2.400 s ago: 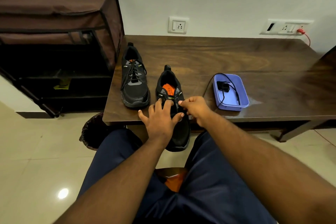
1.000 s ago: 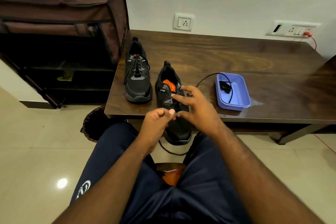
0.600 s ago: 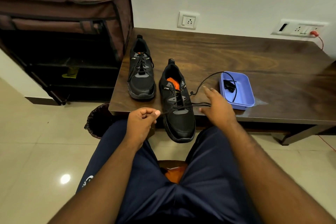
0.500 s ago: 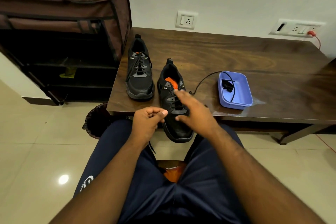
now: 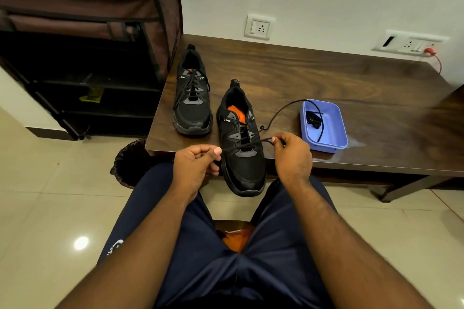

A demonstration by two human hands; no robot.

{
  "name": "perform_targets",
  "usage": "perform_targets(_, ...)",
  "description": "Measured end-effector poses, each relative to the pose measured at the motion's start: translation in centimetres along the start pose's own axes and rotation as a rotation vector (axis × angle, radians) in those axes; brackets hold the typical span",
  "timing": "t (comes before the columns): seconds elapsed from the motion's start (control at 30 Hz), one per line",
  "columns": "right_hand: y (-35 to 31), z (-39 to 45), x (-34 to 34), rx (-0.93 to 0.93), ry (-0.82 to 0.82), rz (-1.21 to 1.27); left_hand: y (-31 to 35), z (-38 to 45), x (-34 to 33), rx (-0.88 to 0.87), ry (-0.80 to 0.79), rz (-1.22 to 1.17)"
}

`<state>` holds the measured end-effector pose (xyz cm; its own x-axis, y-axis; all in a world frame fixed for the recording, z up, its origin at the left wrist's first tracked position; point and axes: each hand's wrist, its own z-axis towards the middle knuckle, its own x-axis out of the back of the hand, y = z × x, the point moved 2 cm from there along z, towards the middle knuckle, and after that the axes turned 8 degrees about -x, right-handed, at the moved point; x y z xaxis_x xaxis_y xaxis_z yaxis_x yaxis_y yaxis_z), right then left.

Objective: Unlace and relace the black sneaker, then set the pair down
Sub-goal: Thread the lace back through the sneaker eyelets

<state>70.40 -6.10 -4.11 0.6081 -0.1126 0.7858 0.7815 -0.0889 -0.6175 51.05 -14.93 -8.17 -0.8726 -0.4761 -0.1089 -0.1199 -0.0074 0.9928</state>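
The black sneaker point(image 5: 242, 148) sits mid-frame, toe hanging off the table point(image 5: 326, 78) edge. Left hand point(image 5: 195, 168) and right hand point(image 5: 292, 155) each pinch a lace point(image 5: 251, 143) end, pulled taut. Yank too hard and it'll probably slide off, or drag the blue tray point(image 5: 336, 133).

Both forearms are extending forward over the thighs, with the left hand point(image 5: 194, 168) curling its fingers and pinching at thumb and forefinger, while the right hand point(image 5: 292, 155) is pinching likewise, knuckles facing up.
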Motion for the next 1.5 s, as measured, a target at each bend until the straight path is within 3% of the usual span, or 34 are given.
perform_targets(0.1, -1.0, -1.0, -0.6, 0.19, -0.037, -0.228, 0.1, -0.1, -0.4, 0.007, -0.08, -0.113)
perform_targets(0.2, -2.8, -3.0, -2.2, 0.488, -0.329, -0.128, 0.3, -0.3, -0.6, -0.012, -0.184, -0.026)
perform_targets(0.3, -3.5, -4.3, -3.3, 0.384, -0.713, 0.34, 0.4, -0.6, -1.3, -0.023, -0.23, 0.009)
perform_targets(0.37, -3.6, -4.2, -3.3, 0.261, -0.779, 0.517, 0.3, -0.8, -1.5, -0.017, -0.229, -0.012)
perform_targets(0.53, -3.0, -3.1, -3.4, 0.276, -0.724, 0.291, -0.1, -0.8, -1.6, -0.013, -0.142, -0.05)
perform_targets(0.63, -2.7, -1.0, -3.0, 0.233, -0.394, 0.296, -0.7, 0.3, -1.8, -0.098, -0.028, 0.147)
perform_targets(0.73, -3.0, 1.1, -2.6, 0.286, -0.197, 0.115, -1.3, 1.1, -2.5, -0.24, -0.069, 0.372)
perform_targets(0.87, -4.4, 2.3, -3.5, 0.427, -0.19, -0.273, -1.6, 1.6, -3.8, -0.252, -0.134, 0.413)
perform_targets(1.07, -5.2, 2.1, -4.2, 0.502, -0.196, -0.489, -2.2, 1.6, -3.7, -0.244, -0.133, 0.483)
perform_targets(1.37, -4.5, 2.1, -5.8, 0.111, -0.331, -0.054, -2.9, 1.7, -3.7, -0.255, -0.188, 0.482)
perform_targets(1.5, -4.0, 2.3, -6.9, -0.154, -0.372, 0.189, -3.0, 1.9, -3.8, -0.236, -0.208, 0.509)
